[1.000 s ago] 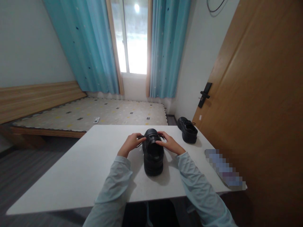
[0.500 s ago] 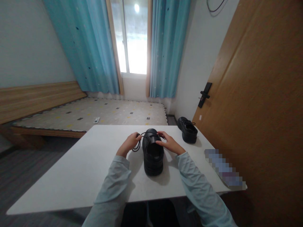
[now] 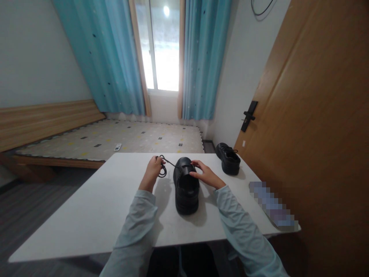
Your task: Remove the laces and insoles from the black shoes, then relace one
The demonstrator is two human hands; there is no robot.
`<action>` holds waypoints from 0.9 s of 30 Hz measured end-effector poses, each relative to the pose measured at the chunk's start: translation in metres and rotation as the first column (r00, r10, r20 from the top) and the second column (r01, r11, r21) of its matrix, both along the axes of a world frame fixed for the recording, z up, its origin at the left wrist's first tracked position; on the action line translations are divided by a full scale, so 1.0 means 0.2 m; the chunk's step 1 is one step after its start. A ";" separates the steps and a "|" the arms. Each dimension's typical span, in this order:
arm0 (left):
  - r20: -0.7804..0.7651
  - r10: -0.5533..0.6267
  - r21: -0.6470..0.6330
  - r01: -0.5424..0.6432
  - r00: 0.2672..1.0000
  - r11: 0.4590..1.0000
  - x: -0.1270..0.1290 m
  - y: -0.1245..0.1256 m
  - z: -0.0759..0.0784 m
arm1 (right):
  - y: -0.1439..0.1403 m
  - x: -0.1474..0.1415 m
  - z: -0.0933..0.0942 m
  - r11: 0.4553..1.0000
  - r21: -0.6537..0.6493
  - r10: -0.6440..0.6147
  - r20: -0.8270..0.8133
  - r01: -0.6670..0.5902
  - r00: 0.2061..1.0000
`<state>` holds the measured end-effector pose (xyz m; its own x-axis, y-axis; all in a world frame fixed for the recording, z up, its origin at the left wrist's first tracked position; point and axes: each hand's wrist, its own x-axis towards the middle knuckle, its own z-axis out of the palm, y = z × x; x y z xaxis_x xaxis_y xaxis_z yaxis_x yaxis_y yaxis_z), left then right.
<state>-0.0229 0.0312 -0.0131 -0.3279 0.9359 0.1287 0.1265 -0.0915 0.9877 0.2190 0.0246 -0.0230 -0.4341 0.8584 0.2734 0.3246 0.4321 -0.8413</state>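
A black shoe stands upright on the white table, its heel toward me. To its left, my left hand is closed on a black shoelace, which hangs in loops from the fingers and runs over to the front of the shoe. My right hand grips the tongue of the shoe from the right side, thumb on the near face of it and fingers behind. Part of the shoe's front is hidden by the tongue and my right fingers.
Another black shoe, laced, stands at the table's far right corner. A blurred flat item lies along the right edge of the white table. Beyond are a bed with a white remote and a wooden door.
My left hand has moved left, away from the shoe, drawing the shoelace out straighter between them. My right hand and the shoe have stayed in place.
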 end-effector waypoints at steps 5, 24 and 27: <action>0.117 0.075 0.101 -0.087 0.990 0.991 -0.01 0.00 0.02 | 0.00 0.00 0.00 1.000 0.002 0.000 -0.005 0.000 1.000; 0.209 0.091 0.399 -0.170 0.974 0.901 -0.01 -0.03 0.09 | 0.00 0.00 0.00 1.000 -0.005 0.004 -0.007 -0.004 1.000; 0.104 0.189 0.416 -0.215 0.976 0.883 -0.02 -0.04 0.09 | 0.00 0.00 0.00 1.000 0.003 -0.001 -0.014 0.001 1.000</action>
<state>-0.0261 0.0239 0.0058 -0.5235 0.7096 0.4716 0.1301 -0.4804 0.8673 0.2193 0.0246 -0.0227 -0.4290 0.8581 0.2822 0.3134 0.4344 -0.8444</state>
